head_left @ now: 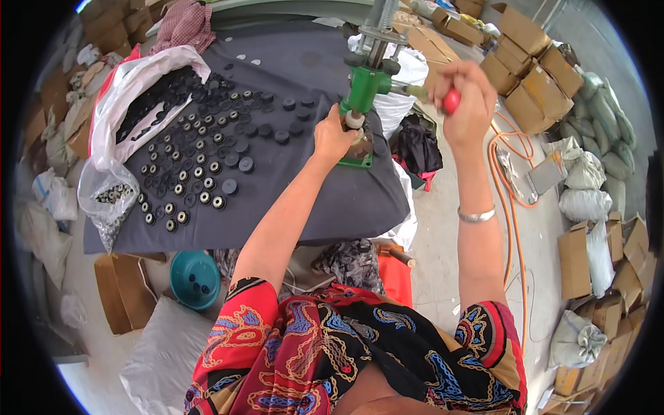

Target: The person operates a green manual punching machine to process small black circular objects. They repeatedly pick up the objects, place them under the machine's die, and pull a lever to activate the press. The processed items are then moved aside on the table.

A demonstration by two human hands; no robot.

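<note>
A green hand press (364, 90) stands at the table's right side, its metal column rising from a green base. My right hand (465, 104) is closed round the red ball knob (452, 102) of the press lever, out to the right and slightly blurred. My left hand (335, 140) is at the press, its fingers bent in under the pale ram tip (354, 120). What those fingers pinch is hidden. Left of the press, several black round caps (282, 137) lie on the dark cloth, and black rings with pale metal centres (219, 202) are spread farther left.
A white sack (111, 138) of black parts lies open at the table's left, beside a clear bag (107, 197) of small metal pieces. Below the table edge stands a teal basin (196, 279). An orange hose (508, 200) runs over the floor; cardboard boxes (543, 90) line the right.
</note>
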